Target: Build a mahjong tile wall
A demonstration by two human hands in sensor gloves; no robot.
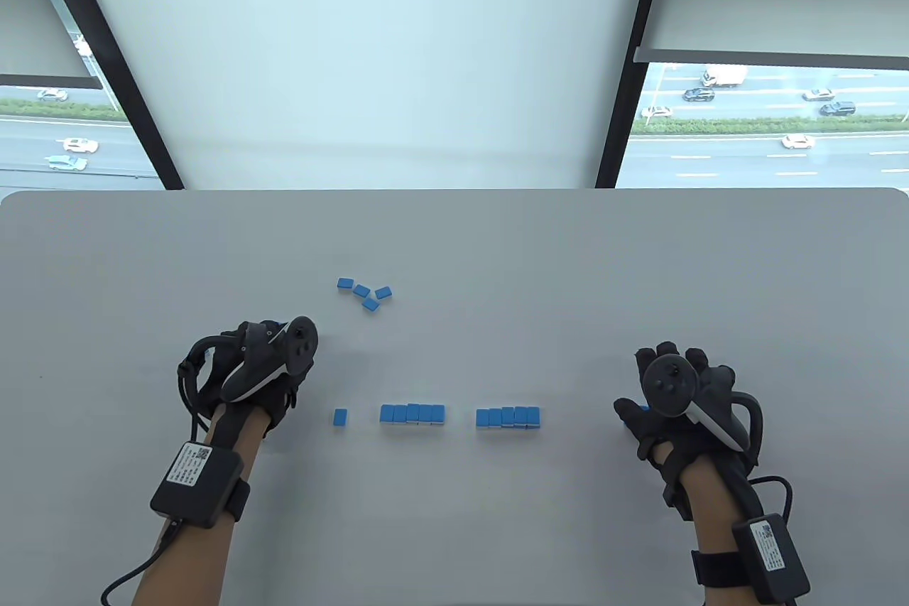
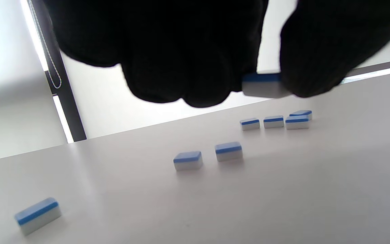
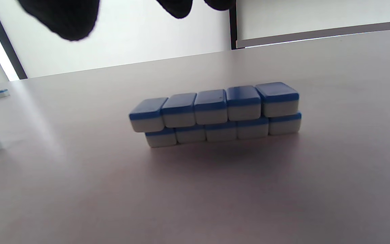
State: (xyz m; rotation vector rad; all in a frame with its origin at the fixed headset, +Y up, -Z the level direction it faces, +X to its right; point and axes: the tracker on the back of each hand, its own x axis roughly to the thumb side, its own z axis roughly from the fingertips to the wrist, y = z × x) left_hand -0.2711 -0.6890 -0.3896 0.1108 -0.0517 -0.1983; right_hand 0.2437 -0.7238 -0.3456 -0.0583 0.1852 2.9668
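Observation:
Two short walls of blue-backed mahjong tiles stand in a line near the table's front: the left wall (image 1: 412, 414) and the right wall (image 1: 508, 417). In the right wrist view the right wall (image 3: 215, 115) is two layers high, several tiles per layer. A single tile (image 1: 341, 416) lies left of them. My left hand (image 1: 266, 364) hovers left of the walls and pinches one tile (image 2: 261, 86) between thumb and fingers (image 2: 181, 51). My right hand (image 1: 678, 393) rests right of the walls, fingers spread. A sliver of blue (image 1: 645, 409) shows beside its thumb.
Several loose tiles (image 1: 363, 293) lie in a cluster beyond the walls, seen far off in the left wrist view (image 2: 274, 121). Two more tiles (image 2: 188, 160) (image 2: 229, 151) and another (image 2: 37, 215) lie near my left hand. The grey table (image 1: 639, 265) ends at a window.

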